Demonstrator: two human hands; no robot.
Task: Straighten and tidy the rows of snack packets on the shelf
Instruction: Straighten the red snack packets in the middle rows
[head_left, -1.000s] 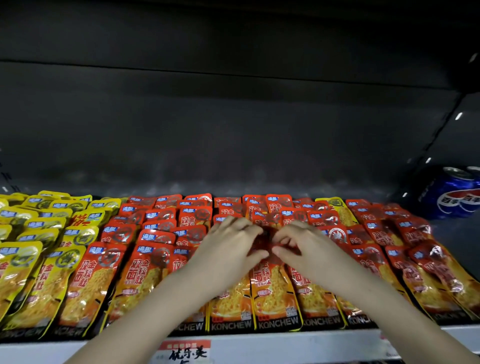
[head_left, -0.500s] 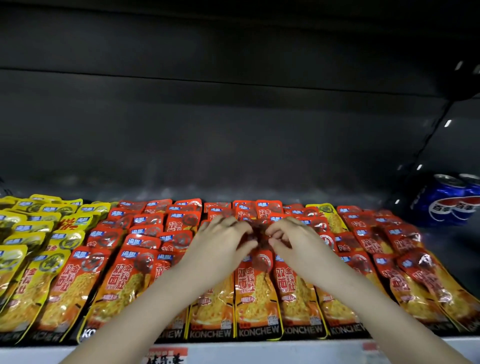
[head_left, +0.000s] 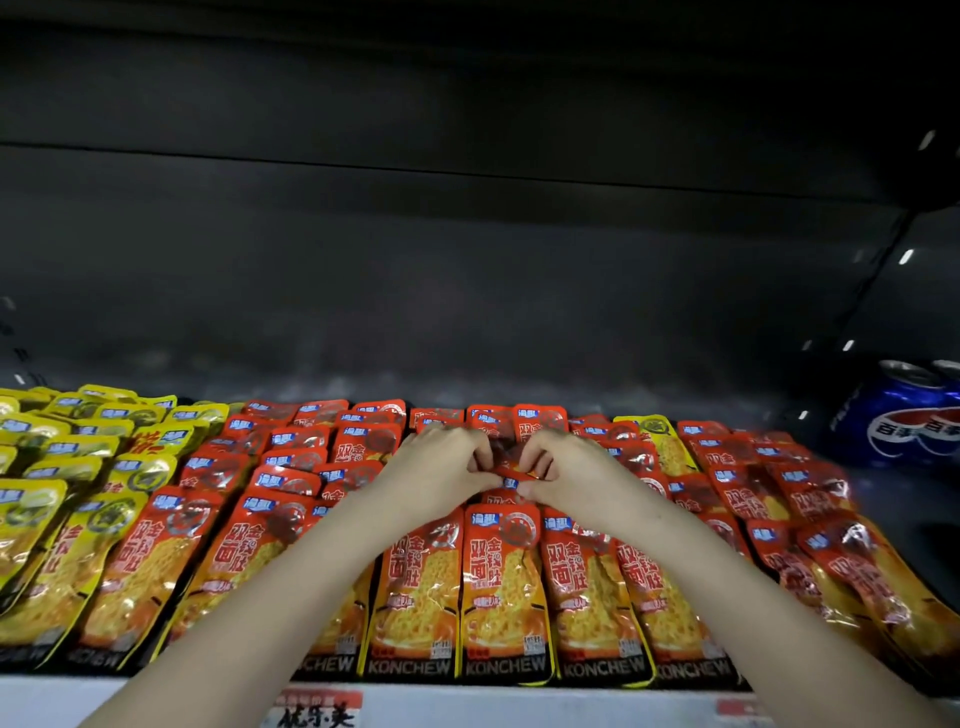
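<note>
Rows of red-orange snack packets (head_left: 503, 582) lie overlapping across the middle of the shelf, with yellow packets (head_left: 62, 467) in rows at the left. My left hand (head_left: 441, 473) and my right hand (head_left: 571, 473) meet over the middle row, a few packets back from the front. Both pinch the top edge of one red packet (head_left: 511, 470) between fingers and thumb. One yellow packet (head_left: 657, 441) sits among the red ones at the back right.
Blue cola cans (head_left: 909, 415) stand at the far right of the shelf. The white shelf front edge (head_left: 519, 706) carries price labels. A dark shelf board hangs overhead, and the dark back wall lies behind the rows.
Both hands have moved slightly further back along the middle row and closed in together on one red packet. The view has shifted a little.
</note>
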